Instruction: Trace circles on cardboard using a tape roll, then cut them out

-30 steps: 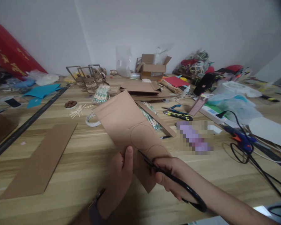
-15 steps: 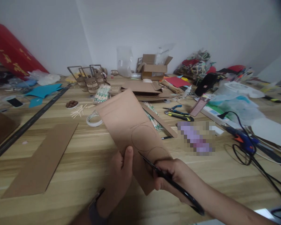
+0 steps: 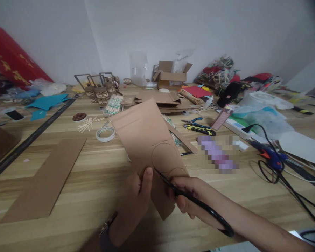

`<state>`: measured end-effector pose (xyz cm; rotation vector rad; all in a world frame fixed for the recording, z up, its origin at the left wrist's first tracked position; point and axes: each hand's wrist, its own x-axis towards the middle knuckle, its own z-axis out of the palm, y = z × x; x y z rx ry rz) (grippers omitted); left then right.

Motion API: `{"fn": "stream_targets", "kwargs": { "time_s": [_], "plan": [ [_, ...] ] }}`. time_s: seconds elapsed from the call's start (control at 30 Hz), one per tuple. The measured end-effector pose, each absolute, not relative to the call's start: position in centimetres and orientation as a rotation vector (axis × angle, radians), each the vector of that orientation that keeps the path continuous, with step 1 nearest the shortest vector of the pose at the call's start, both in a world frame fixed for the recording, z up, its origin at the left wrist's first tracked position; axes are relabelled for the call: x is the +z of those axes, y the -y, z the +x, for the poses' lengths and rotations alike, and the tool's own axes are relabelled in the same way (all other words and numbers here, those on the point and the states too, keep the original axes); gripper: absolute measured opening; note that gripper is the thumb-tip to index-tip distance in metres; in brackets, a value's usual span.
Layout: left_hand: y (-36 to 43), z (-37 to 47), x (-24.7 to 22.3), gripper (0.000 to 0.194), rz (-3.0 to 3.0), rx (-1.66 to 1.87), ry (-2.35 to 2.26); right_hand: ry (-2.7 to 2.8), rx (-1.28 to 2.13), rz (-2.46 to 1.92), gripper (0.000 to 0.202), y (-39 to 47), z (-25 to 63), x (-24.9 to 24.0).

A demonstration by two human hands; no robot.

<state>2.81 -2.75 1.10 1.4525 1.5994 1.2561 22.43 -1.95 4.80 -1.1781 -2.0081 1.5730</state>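
A large tan cardboard sheet with pencil-thin circles drawn on it (image 3: 141, 129) is held at the middle of the pale wood-grain table (image 3: 94, 199), slanting from upper left to lower right. Its left edge comes close to a white ring-shaped roll of tape (image 3: 105, 139); beyond its right edge lie a narrow brown cardboard strip (image 3: 182, 135), blue-handled pliers (image 3: 196, 120) and a yellow-and-black plastic utility knife (image 3: 199, 130). To the left, bare wood shows between the sheet and a flat rectangular brown cardboard piece (image 3: 49, 178). More bare wood lies right of the sheet's near half, reaching toward a blue glue gun with an orange trigger (image 3: 273, 159) and its looping black cable.

The person's left hand (image 3: 138, 189) is clamped on the sheet's left edge: the thumb presses the upper face, pointing away, and the other fingers curl beneath, mostly hidden. The right hand (image 3: 190, 196) is closed around long black-handled scissors (image 3: 204, 206). The blades look nearly together, their tip meeting the sheet just beside the left thumb, near the larger circle; how deep they sit in the cardboard cannot be told.
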Motion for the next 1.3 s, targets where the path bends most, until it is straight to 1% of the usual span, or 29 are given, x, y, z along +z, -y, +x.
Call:
{"fn": "stream_targets", "kwargs": {
  "time_s": [0.2,0.27,0.33,0.5,0.6,0.67,0.77,0.97,1.07,1.2,1.3],
  "plan": [
    [2.9,3.0,1.1,0.044,1.423,1.253,-1.513,2.012,1.486,-1.110,0.061,1.6,21.7,5.5],
    [2.9,2.9,1.0,0.045,1.404,1.255,-1.498,2.018,1.437,-1.135,0.066,1.6,21.3,5.9],
    [2.9,2.8,0.9,0.045,1.389,1.266,-1.499,2.024,1.405,-1.179,0.068,1.6,21.0,6.0],
    [3.0,2.7,0.9,0.043,1.346,1.285,-1.499,2.036,1.359,-1.234,0.061,1.8,20.8,5.7],
    [3.0,2.8,1.3,0.046,1.326,1.268,-1.465,2.011,1.363,-1.221,0.061,2.0,20.6,5.7],
    [2.9,2.7,1.7,0.049,1.276,1.301,-1.532,1.989,1.395,-1.231,0.061,2.2,20.4,5.5],
    [2.6,2.5,2.1,0.046,1.206,1.410,-1.700,1.961,1.450,-1.264,0.062,2.5,20.1,5.1],
    [1.9,2.0,2.2,0.045,1.395,1.415,-1.812,1.928,1.413,-1.273,0.067,3.0,19.5,3.9],
    [1.8,1.8,2.2,0.043,1.425,1.399,-1.849,1.925,1.424,-1.269,0.060,3.1,19.4,3.3],
    [1.7,1.7,2.2,0.044,1.466,1.370,-1.849,1.897,1.517,-1.193,0.040,3.3,19.8,2.8],
    [1.7,1.9,2.0,0.045,1.512,1.382,-1.784,1.911,1.564,-1.062,0.038,3.4,20.4,2.8]
  ]
}}
